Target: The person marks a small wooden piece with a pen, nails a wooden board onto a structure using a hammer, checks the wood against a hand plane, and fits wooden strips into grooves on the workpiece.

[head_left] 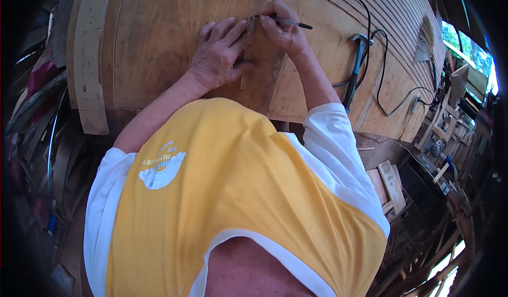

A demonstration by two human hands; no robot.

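Wooden panel (159, 43): right fingers (271, 26) around dark pen (297, 24), left fingers (221, 29) wide, thumb over narrow strip (243, 82)

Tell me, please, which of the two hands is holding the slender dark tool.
The right hand holds the slender dark tool; the left hand rests palm down on the wooden surface without one.

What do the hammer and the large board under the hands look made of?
Hammer: head likely steel, by its grey shine; blue-and-black handle perhaps rubber-coated, core hidden. Large board: wood, possibly plywood, by its brown grain; smooth-looking, varnish uncertain.
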